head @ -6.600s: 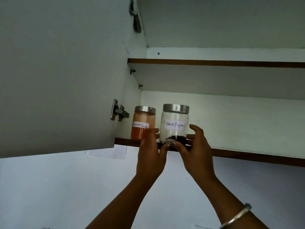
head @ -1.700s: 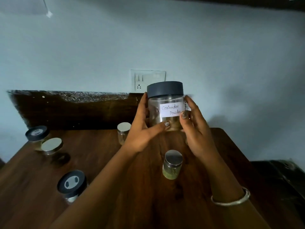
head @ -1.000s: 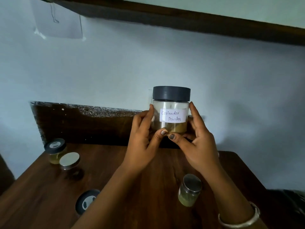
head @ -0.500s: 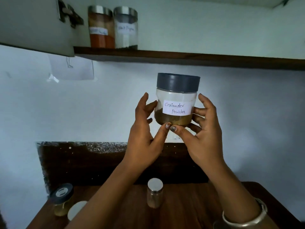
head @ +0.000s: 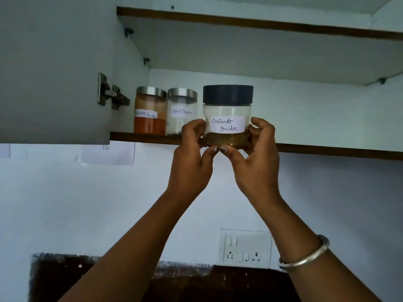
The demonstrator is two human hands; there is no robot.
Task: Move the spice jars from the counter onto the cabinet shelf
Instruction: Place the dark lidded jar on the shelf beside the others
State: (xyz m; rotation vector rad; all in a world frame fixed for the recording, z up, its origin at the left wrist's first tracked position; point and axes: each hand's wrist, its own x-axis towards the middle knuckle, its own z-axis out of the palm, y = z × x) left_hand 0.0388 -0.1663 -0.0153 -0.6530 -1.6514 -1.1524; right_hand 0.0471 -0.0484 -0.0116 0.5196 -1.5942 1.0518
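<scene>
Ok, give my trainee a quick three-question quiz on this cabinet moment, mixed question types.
1. True or false: the coriander powder jar has a silver metal lid.
2. Multiple choice: which jar stands nearest the door hinge? A) black pepper jar B) orange powder jar C) coriander powder jar
3. Fill in: the left hand and right hand grip the coriander jar at the front edge of the ____ shelf.

Key: 1 false, its lid is dark grey; 2 B; 3 lower.
</scene>
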